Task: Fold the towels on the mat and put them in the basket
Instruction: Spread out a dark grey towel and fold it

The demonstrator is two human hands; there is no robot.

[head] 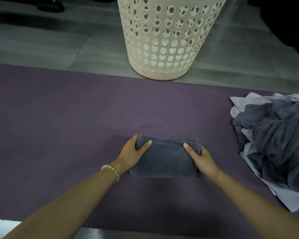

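Folded grey towel [166, 157], near centre of mat [59, 118]: left hand [134, 153] and right hand [201, 158] grip its ends. Folding judged complete; next, lift into far basket [167, 40].

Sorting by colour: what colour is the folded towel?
The folded towel is dark grey; head view.

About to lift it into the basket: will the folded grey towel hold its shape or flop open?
Probably soft, floppy: the towel dents under the left hand and right hand. Gripped at both ends, its layers likely stay together. Its fuzzy surface probably won't slip.
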